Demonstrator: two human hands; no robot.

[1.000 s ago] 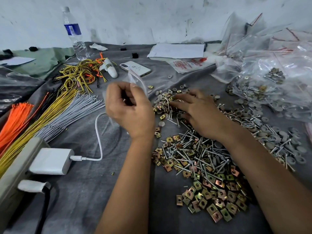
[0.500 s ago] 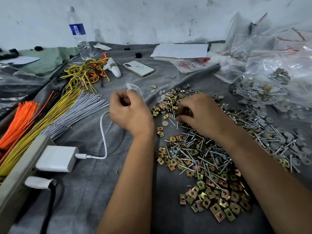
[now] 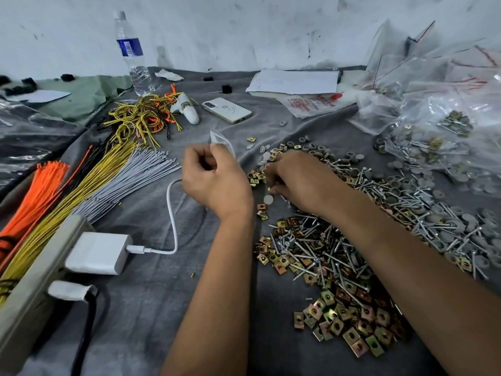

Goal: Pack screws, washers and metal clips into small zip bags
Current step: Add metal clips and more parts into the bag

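Left hand (image 3: pixel 214 183) raised just above the grey cloth-covered work surface (image 3: pixel 151 299), fingers curled, pinching a small clear plastic zip bag (image 3: pixel 221 139) at its lower part; the bag stands upright out of the top of the fist, and whether anything is inside it cannot be told. Right hand (image 3: pixel 298 177) palm-down just beside the left, fingers curled down into the near edge of the hardware pile, fingertips among brass-coloured square metal clips (image 3: pixel 256 177) and flat grey round washers (image 3: pixel 268 199); it looks to be pinching small parts, though what exactly sits between the fingers is hidden. Long silver screws (image 3: pixel 320 253) lie in a loose tangle under and to the right of the right forearm, mixed with more clips; a denser patch of clips (image 3: pixel 352 332) lies nearest the camera. Grey washers spread thickly along the far right side (image 3: pixel 461 221). Far right: a heap of clear plastic bags (image 3: pixel 444 109), several already holding screws and clips. Left side of the surface: bundles of orange cable ties (image 3: pixel 35 196), yellow wire lengths (image 3: pixel 89 185) and grey wire lengths (image 3: pixel 130 180) lying side by side, with a tangle of yellow and orange looped wires (image 3: pixel 141 118) beyond them. Near left: a white charger block (image 3: pixel 97 253) plugged into a beige power strip (image 3: pixel 35 270), its white cable (image 3: pixel 172 218) curving up under the left hand. Further back: a white smartphone (image 3: pixel 227 109) lying face down, a clear plastic water bottle with a blue label (image 3: pixel 132 55) standing near the wall, white paper sheets (image 3: pixel 295 81).
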